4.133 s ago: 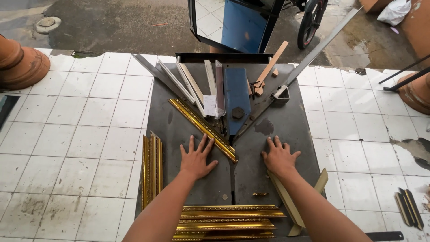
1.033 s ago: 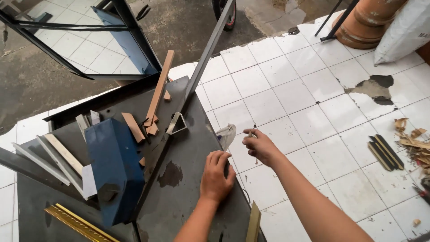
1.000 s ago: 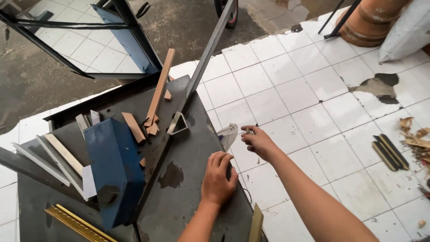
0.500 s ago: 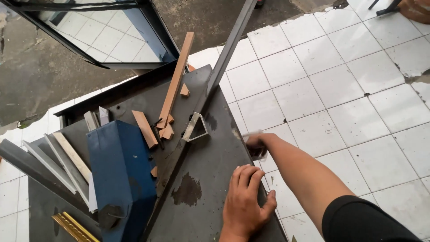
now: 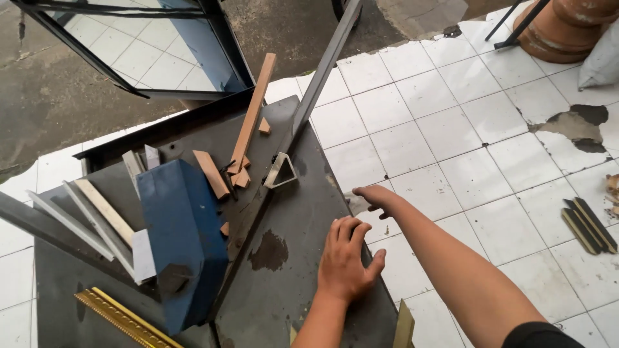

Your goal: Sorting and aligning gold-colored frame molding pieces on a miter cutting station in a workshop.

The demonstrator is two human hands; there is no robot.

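Nearest the camera, the left hand lies flat on the dark metal table, palm down, fingers spread and holding nothing, close to the table's right edge. Just beyond it the right hand reaches past that edge with its fingers curled downward; whether they pinch anything I cannot tell, since the fingertips are hidden below the rim. A pale grey scrap shows just under that hand against the white tiled floor.

At the bottom edge, one slim gold strip sticks up beside the right forearm, and one ornate gold moulding lies at the table's near left corner. One blue box-shaped machine housing stands in the middle left and hides what lies behind it. To its left about four pale frame strips fan out.

Further on, one triangular metal piece rests on the table, touching a long grey metal bar that runs away diagonally. One long wooden strip lies beside that bar, with about four short wooden offcuts around its near end.

On the floor to the right lies a bundle of dark strips. Farthest off stand a black-framed mirror and a terracotta pot.
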